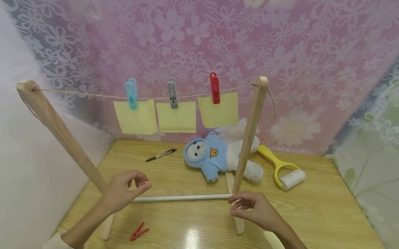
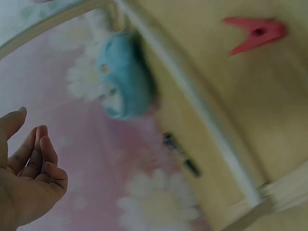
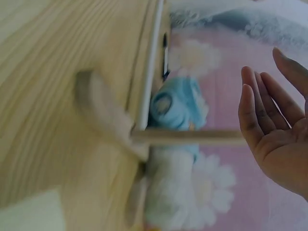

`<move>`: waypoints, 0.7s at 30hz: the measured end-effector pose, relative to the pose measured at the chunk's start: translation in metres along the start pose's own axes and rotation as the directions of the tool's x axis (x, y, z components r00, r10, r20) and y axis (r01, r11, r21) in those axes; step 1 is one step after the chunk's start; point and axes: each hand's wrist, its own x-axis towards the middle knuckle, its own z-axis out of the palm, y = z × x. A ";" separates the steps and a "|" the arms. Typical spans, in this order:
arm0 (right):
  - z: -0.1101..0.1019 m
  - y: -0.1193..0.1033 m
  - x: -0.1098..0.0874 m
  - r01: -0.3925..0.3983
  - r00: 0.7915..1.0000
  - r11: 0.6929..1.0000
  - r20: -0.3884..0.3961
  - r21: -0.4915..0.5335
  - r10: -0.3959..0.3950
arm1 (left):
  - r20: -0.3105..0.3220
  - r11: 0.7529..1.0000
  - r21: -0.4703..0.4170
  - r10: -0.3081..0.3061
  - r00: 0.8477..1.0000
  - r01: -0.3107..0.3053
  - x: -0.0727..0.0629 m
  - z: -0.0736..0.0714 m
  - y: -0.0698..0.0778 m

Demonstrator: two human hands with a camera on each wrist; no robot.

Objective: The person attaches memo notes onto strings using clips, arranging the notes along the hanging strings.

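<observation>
My left hand (image 1: 124, 191) hovers by the left wooden post (image 1: 63, 138), fingers loosely bent and nothing between them. Near the foot of the right post (image 1: 250, 137) is my right hand (image 1: 254, 210), also holding nothing, its fingers relaxed in the right wrist view. Between the posts runs a string (image 1: 101, 95) with three yellow paper notes hanging from it. A light blue clothespin (image 1: 131, 94) holds the left note (image 1: 136, 118), a grey clothespin (image 1: 172, 94) the middle note (image 1: 176, 118), and a red clothespin (image 1: 215, 89) the tilted right note (image 1: 219, 112).
A white rod (image 1: 187, 198) joins the posts low down. In front lies another red clothespin (image 1: 138, 232); a yellow note (image 1: 276, 246) is partly behind my right forearm. Behind the rod are a pen (image 1: 161, 155), a plush toy (image 1: 218, 154) in a blue hoodie and a yellow-handled lint roller (image 1: 277, 164).
</observation>
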 end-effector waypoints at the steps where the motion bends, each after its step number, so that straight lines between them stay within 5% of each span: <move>1: -0.005 0.004 -0.006 -0.017 1.000 0.999 -0.009 -0.038 0.017 | 0.029 1.000 -0.005 -0.025 0.999 0.025 -0.004 0.006 -0.005; 6: -0.026 0.022 -0.030 -0.101 0.994 0.953 -0.055 -0.284 0.089 | 0.126 0.992 -0.019 -0.119 0.985 0.122 -0.020 0.028 -0.024; 11: -0.045 0.038 -0.044 -0.186 0.982 0.900 -0.062 -0.394 0.176 | 0.215 0.984 -0.031 -0.166 0.962 0.177 -0.034 0.039 -0.043; 16: -0.060 0.054 -0.052 -0.216 0.974 0.879 -0.029 -0.426 0.225 | 0.336 0.972 -0.037 -0.206 0.919 0.231 -0.047 0.047 -0.058; 21: -0.071 0.071 -0.059 -0.266 0.953 0.858 0.012 -0.440 0.302 | 0.462 0.972 0.027 -0.220 0.859 0.235 -0.057 0.052 -0.063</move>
